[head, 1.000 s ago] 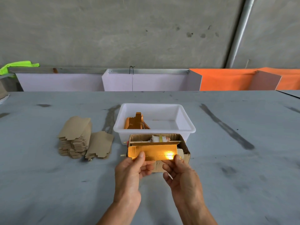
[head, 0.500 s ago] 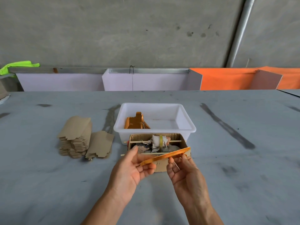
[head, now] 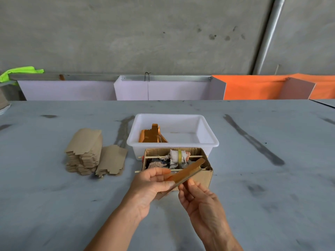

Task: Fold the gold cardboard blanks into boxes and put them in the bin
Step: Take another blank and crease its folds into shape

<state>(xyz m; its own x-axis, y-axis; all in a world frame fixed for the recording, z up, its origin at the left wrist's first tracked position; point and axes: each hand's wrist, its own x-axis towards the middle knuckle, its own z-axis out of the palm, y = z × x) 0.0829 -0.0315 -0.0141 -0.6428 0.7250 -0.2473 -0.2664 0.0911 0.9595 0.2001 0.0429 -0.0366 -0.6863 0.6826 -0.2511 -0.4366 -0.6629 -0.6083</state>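
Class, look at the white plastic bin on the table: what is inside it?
Inside the white bin, folded gold boxes stand bunched at its left end. The right part shows bare floor. The near wall hides the boxes' bottoms, so their count is unclear.

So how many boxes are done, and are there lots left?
A few gold pieces already sit in the white bin; I can't count them exactly. One gold blank is in hand now, gripped by the left hand and the right hand, still flat. Lots remain: the stack of blanks beside the bin is tall.
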